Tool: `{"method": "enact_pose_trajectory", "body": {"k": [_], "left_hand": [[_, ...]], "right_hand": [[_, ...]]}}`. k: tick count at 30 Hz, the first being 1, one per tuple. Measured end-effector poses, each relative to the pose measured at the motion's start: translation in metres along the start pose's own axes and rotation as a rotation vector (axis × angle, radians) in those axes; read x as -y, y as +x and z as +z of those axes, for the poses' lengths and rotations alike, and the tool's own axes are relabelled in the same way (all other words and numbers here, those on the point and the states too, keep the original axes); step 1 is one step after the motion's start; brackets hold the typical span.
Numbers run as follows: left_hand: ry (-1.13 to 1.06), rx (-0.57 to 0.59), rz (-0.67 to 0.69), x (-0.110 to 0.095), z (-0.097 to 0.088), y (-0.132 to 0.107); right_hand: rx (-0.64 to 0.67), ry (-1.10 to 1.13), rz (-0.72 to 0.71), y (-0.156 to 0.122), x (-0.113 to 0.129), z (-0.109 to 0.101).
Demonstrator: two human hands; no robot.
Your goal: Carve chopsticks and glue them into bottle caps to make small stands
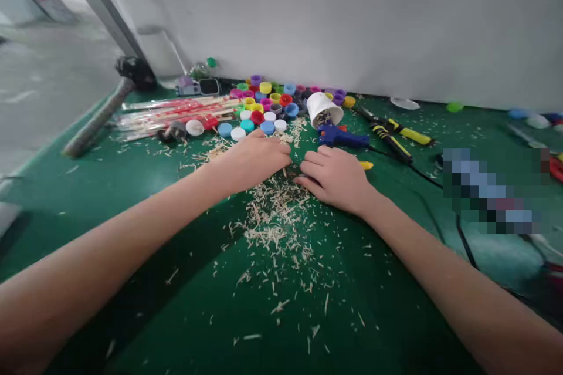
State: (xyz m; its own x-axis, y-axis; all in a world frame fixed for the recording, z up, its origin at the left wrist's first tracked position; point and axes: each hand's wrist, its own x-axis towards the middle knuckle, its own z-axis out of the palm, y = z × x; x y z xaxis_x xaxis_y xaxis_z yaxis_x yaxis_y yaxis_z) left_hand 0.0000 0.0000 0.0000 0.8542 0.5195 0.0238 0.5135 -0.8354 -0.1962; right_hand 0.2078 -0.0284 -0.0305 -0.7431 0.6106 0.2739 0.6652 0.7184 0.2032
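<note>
My left hand [257, 158] is closed above the wood shavings [275, 216], its fingertips pinching what looks like a small pale wooden stick [284, 172]; most of it is hidden. Facing it, my right hand [336, 178] is curled low over the green table. A yellow tool end [366, 165] sticks out behind this hand, and a thin dark edge shows by its thumb; the rest is covered. Just beyond the right hand lies a blue glue gun [341, 136], its front by a tipped white cup [324, 110] with shavings inside.
Many coloured bottle caps [267, 127] spread along the back. Plastic-wrapped sticks [176, 111] lie at the left, near a wrapped rod [99, 120]. Yellow-black tools [391, 139] and dark cords [424, 176] are on the right. A wall [352, 23] rises behind the table [185, 281].
</note>
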Motion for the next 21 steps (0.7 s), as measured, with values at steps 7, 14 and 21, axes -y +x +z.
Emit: {"method": "enact_pose_trajectory", "body": {"k": [7,14,21], "left_hand": [[0.006,-0.005,0.016,0.0,-0.0014,-0.0015],[0.029,-0.005,0.015,-0.0015,-0.0044,-0.0061],[0.022,0.042,0.021,0.0035,-0.0029,-0.0066]], "right_hand": [[-0.107,-0.088,0.069,-0.0024,0.002,0.0019],[-0.07,-0.023,-0.016,-0.0032,0.0005,0.0003],[-0.081,-0.05,0.042,-0.0022,0.001,0.0013]]}}
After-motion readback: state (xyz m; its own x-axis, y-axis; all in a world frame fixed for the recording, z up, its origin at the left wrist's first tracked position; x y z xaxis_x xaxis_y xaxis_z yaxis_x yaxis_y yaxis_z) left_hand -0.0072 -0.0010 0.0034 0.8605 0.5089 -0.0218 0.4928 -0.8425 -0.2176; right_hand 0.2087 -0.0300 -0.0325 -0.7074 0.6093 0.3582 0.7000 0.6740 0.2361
